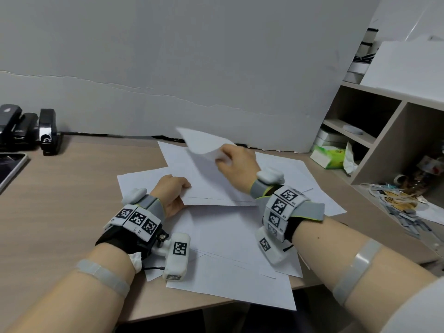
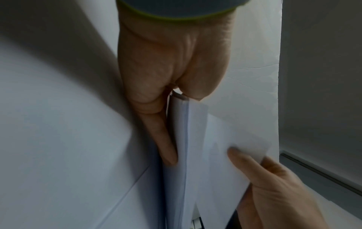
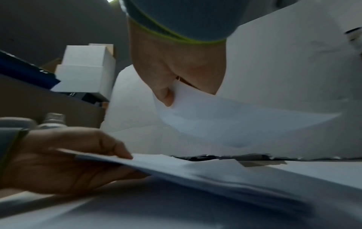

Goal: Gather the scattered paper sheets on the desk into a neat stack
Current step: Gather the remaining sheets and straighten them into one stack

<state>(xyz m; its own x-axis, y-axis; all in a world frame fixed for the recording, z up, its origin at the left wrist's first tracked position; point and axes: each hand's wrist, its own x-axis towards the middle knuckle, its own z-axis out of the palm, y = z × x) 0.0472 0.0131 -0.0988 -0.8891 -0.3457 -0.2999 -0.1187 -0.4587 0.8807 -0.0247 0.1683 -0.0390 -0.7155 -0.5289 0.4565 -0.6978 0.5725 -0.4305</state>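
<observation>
Several white paper sheets lie overlapping across the middle of the desk. My left hand grips the left edge of a thin stack of sheets, raised slightly off the desk; in the left wrist view my left hand has its fingers under this stack and the thumb on top. My right hand pinches one curled sheet and holds it in the air above the stack's far side. In the right wrist view my right hand pinches that sheet by a corner.
Black staplers and a tablet sit at the desk's left. A grey board stands behind the papers. At the right is a shelf unit with a green tissue pack and clutter.
</observation>
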